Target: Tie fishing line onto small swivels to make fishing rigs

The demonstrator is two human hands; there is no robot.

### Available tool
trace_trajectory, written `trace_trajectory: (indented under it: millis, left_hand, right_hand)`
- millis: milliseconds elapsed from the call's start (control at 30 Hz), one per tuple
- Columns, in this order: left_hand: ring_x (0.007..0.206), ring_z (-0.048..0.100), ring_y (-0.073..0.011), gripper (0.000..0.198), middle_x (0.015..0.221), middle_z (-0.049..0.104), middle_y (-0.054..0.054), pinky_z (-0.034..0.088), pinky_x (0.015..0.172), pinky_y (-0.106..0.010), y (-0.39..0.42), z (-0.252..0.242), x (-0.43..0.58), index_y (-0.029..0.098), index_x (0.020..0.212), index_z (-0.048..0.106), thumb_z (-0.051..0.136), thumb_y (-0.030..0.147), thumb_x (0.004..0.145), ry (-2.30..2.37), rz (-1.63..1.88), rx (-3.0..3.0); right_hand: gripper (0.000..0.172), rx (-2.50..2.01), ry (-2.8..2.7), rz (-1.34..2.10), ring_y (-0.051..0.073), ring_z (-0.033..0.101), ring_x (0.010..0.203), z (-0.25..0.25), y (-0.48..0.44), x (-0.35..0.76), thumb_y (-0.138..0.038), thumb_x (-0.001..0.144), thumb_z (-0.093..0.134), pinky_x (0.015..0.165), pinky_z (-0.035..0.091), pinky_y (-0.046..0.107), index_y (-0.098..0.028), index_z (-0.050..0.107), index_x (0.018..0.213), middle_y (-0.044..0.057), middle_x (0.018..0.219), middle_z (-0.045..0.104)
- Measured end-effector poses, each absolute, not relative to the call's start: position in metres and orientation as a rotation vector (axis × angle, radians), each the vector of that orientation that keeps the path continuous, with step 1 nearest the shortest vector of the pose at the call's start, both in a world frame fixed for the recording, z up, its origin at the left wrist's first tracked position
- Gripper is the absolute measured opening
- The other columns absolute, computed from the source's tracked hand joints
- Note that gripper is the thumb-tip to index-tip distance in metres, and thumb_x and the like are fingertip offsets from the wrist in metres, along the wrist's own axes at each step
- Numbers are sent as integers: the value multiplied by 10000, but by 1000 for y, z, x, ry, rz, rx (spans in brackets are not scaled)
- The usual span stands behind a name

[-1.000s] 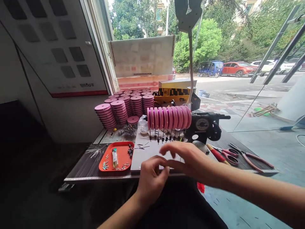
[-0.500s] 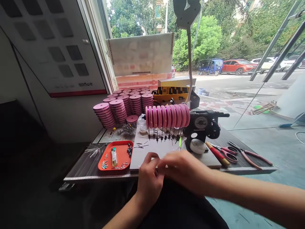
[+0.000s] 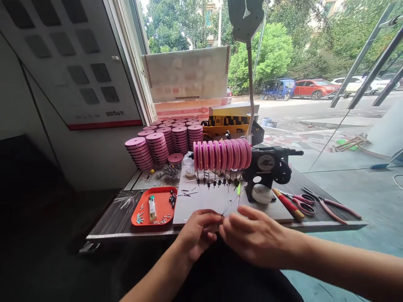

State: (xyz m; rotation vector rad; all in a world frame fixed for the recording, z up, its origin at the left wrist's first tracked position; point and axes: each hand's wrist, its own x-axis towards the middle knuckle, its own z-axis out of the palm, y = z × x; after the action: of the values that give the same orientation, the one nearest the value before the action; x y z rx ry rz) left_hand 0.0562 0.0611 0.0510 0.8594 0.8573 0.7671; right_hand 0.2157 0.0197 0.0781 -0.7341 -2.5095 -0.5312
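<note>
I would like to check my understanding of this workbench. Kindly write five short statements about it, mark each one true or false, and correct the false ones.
1. The left hand and the right hand are close together at the near edge of the pale board. True.
2. The lighter lies on the pale board. False: it lies in the orange tray.
3. A thin strand shows at the fingertips of the left hand. True.
4. All the pink discs are in upright piles. False: a row of discs stands on edge, left of the black machine's dial.
5. The pliers lie to the right of the scissors. True.
</note>
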Motion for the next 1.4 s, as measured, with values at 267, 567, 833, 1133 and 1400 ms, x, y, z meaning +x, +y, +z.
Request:
trace_trajectory:
  millis: [267, 567, 833, 1133, 1400]
  left_hand:
    - [365, 310, -3, 96, 441, 402, 67, 217, 327, -99, 60, 44, 58, 114, 512, 540, 627, 88, 544, 779, 635, 646]
    - [394, 324, -14, 74, 472, 366, 71, 209, 352, -111, 58, 42, 58, 115, 537, 543, 615, 129, 530, 822, 642, 726]
    - [649, 505, -112, 113, 725, 555, -21, 386, 554, -181, 50, 35, 55, 150, 592, 647, 608, 45, 580, 976, 1112, 1399]
    - [725, 586, -197, 139, 811, 654, -96, 432, 713, -292, 49, 21, 48, 206, 685, 700, 590, 124, 709, 966, 1306, 2017]
    - [403, 279, -40, 61, 493, 432, 43, 246, 378, -151, 59, 41, 54, 143, 544, 581, 617, 144, 593, 867, 699, 933]
  right_hand:
    - [203, -657, -2610, -737, 160, 482, 680, 63, 11, 204, -66, 836, 428, 633, 362, 300, -127, 617, 795, 31, 685, 579]
    - [284, -677, -2558, -849, 169, 490, 681, 58, 15, 201, -12, 824, 374, 612, 368, 302, -121, 631, 771, 43, 660, 581]
    - [143, -945, -2480, 262, 131, 530, 650, 84, 19, 197, -95, 815, 498, 612, 404, 239, -151, 602, 735, 27, 714, 636]
    - [111, -1119, -2064, 1015, 97, 503, 531, 97, 84, 184, -146, 754, 540, 513, 404, 197, -125, 569, 649, -19, 564, 561]
    - [284, -733, -2471, -522, 148, 447, 618, 77, 20, 212, -72, 865, 375, 576, 342, 289, -134, 629, 754, 48, 660, 591]
